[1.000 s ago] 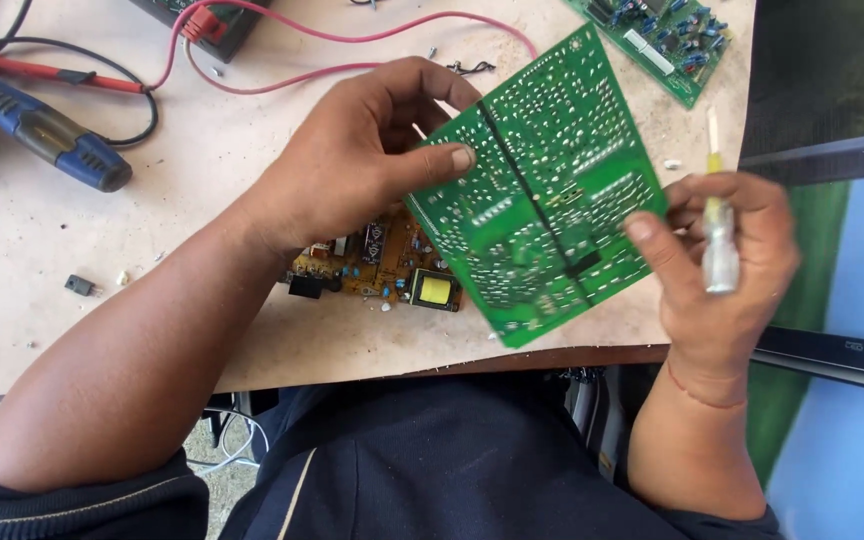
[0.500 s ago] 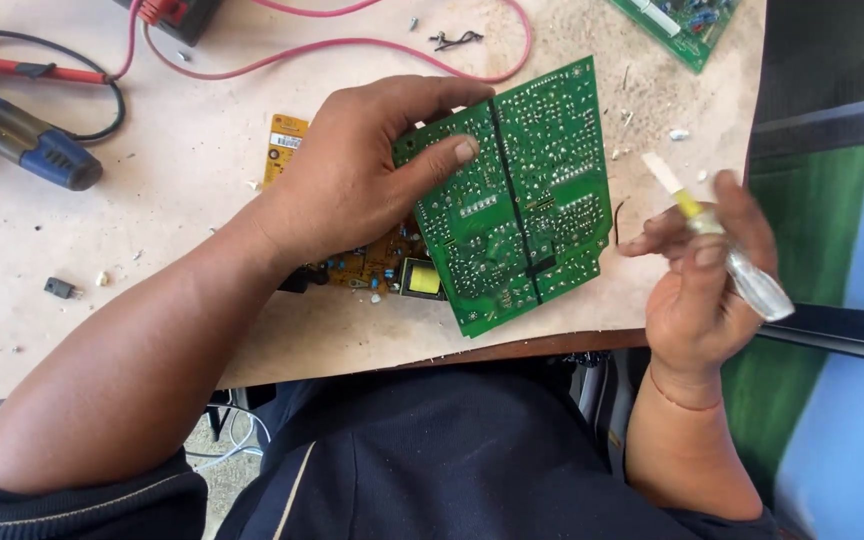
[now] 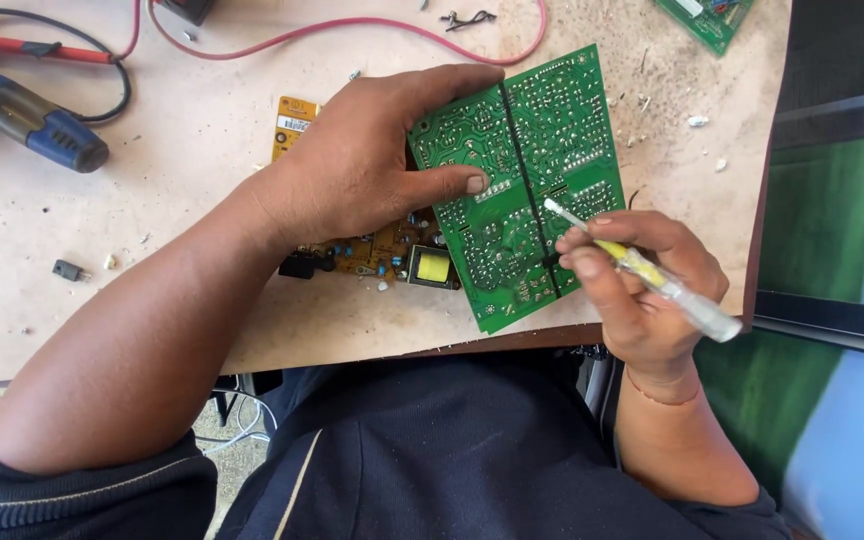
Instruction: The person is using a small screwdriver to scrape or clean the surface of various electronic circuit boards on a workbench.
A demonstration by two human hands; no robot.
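1. Gripping the green circuit board (image 3: 522,180) by its left edge, the left hand (image 3: 372,165) pins it solder-side up on the table (image 3: 202,330).
2. Closed around one clear-handled screwdriver (image 3: 652,275), the right hand (image 3: 642,290) sets the tip on the board.
3. One yellow-brown board (image 3: 372,250) lies underneath.
4. One blue tool (image 3: 27,115) rests far left.

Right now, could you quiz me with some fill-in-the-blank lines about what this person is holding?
The left hand steadies a ____ circuit board.
The right hand grips a clear tool with a ____ core.
A blue-handled tool lies at the table's far ____ side.
Missing words: green; yellow; left.
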